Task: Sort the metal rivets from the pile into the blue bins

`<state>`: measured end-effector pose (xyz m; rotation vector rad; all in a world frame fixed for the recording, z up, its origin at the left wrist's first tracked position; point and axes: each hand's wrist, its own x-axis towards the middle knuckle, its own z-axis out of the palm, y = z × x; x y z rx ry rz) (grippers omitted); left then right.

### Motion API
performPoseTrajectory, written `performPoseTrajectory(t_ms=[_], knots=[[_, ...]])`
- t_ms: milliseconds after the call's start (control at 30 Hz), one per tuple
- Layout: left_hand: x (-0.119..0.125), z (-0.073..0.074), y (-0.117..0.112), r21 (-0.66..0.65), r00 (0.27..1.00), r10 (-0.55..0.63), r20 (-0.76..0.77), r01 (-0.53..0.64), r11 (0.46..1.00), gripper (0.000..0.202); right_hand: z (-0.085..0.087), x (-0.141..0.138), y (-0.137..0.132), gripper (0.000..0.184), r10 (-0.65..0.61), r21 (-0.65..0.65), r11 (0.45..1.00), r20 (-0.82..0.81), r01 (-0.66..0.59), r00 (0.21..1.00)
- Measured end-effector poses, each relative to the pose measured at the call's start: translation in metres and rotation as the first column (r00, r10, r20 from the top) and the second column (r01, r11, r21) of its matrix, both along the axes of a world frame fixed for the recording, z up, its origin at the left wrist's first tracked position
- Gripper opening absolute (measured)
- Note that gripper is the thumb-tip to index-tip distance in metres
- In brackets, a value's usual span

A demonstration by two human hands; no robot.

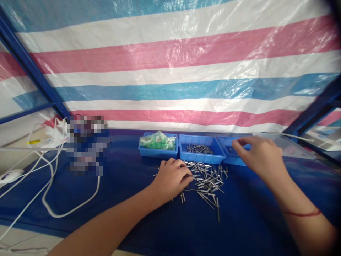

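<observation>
Loose silver blind rivets (209, 183) lie in a heap on the blue tabletop. My left hand (172, 177) rests over the heap's left side, fingers curled, with thumb and forefinger closed on a rivet at the tips. Over the right-hand blue bin (233, 156) hovers my right hand (259, 154), its thumb and forefinger pinched together. Whatever lies between those tips is too small to make out, and the hand hides part of that bin. More rivets (199, 148) fill part of the middle blue bin (204, 157), just behind the heap.
The left blue bin (157, 153) holds green items in clear plastic bags (160, 141). White cables (71, 213) loop across the table's left side, near a white mouse (12, 176) and a blurred-out patch. A striped plastic sheet (170, 60) hangs behind, between blue frame posts.
</observation>
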<state>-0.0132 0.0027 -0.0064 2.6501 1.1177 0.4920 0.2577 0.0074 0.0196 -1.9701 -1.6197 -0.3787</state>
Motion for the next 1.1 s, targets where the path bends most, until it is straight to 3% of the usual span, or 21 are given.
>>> performPoseTrajectory(t_ms=[100,200,300,367,533,667,867,967,1100], knots=[[-0.001,0.000,0.001,0.003,1.000,0.003,0.023,-0.003,1.000,0.018,0.002,-0.022,-0.004,0.023,0.263,0.045,0.964,-0.044,-0.261,0.964],[-0.001,0.000,0.003,0.023,0.998,0.025,0.057,-0.026,0.999,0.018,0.002,-0.043,-0.011,0.023,0.555,-0.019,0.829,-0.095,-0.559,0.826],[-0.001,-0.001,0.006,-0.008,0.991,0.047,0.127,-0.047,0.999,0.017,-0.002,-0.059,-0.015,0.021,0.683,-0.104,0.709,-0.145,-0.698,0.716],[-0.001,-0.001,0.007,-0.058,0.976,0.054,0.213,-0.043,0.997,0.016,-0.007,-0.065,-0.016,0.017,0.695,-0.122,0.685,-0.187,-0.718,0.694],[0.002,-0.001,0.007,-0.168,0.900,0.054,0.432,0.021,0.986,0.016,-0.014,-0.069,-0.015,0.020,0.639,-0.087,0.709,-0.341,-0.700,0.690],[0.004,0.001,0.005,-0.217,0.860,0.057,0.506,0.063,0.974,0.013,-0.011,-0.073,-0.016,0.023,0.597,-0.036,0.698,-0.523,-0.715,0.609],[0.005,-0.001,0.004,-0.256,0.842,0.110,0.528,0.034,0.966,0.013,-0.008,-0.082,-0.022,0.024,0.548,0.070,0.671,-0.719,-0.739,0.429],[0.005,-0.002,0.004,-0.247,0.877,0.105,0.469,0.016,0.969,0.013,-0.010,-0.082,-0.023,0.021,0.566,0.094,0.660,-0.715,-0.745,0.411],[0.005,0.000,0.004,-0.200,0.879,0.105,0.464,-0.011,0.980,0.015,-0.008,-0.078,-0.023,0.019,0.628,0.102,0.647,-0.633,-0.756,0.452]])
